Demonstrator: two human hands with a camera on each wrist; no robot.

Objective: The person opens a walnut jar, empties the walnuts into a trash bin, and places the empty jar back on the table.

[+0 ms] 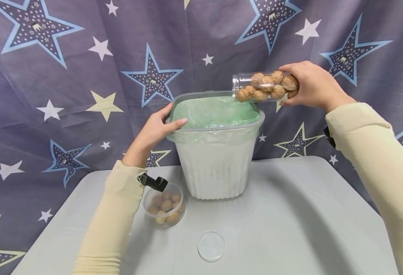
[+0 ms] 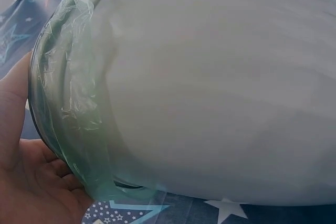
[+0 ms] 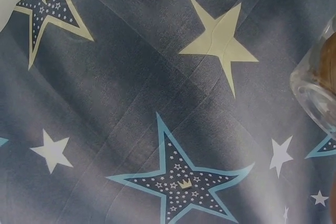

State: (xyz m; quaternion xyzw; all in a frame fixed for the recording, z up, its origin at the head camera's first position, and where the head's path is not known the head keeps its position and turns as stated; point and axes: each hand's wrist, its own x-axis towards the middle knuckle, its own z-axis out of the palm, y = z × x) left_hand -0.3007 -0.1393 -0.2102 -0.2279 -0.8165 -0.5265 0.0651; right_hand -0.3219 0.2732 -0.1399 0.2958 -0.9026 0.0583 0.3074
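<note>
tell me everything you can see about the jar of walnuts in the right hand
The jar is clear, plastic by the look of it, and cylindrical, with its lid off. It lies nearly on its side in the air, its open mouth pointing left over the back right rim of the bin. Walnuts fill it from the base almost to the mouth. The right hand grips its base end; nothing else touches it.

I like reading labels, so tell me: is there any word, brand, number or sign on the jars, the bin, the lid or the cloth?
No readable text in any view.
Jar of walnuts held by the right hand: clear, no label.
Second jar and round lid on the table: plain.
Bin gripped by the left hand: no marking.
Backdrop cloth: stars and small crown symbols only, no letters.
</note>
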